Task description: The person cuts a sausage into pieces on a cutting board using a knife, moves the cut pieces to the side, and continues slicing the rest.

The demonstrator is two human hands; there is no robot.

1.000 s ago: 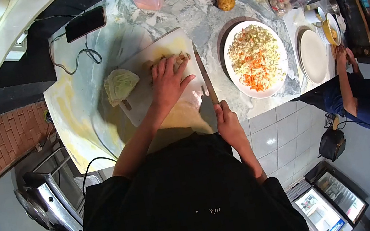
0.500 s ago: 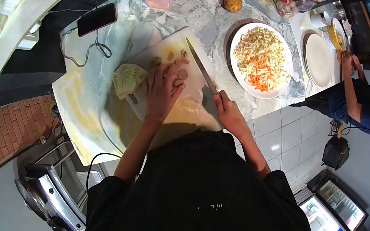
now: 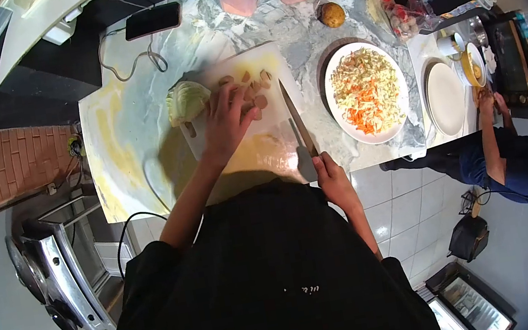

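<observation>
Flanking the knife, a plate holds shredded vegetables.

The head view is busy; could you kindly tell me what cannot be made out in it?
Beneath the left hand, head view: the hand hides whatever lies there beside the pieces.
Gripped end of the knife, head view: the right hand covers it.
Lettering on the shirt, head view: too small to read.
Lower part of the glass cabinet, head view: cut off by the bottom edge.

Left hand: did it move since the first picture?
Yes: against the white plate, the left hand has moved left over the cutting board, closer to the cabbage.
</observation>
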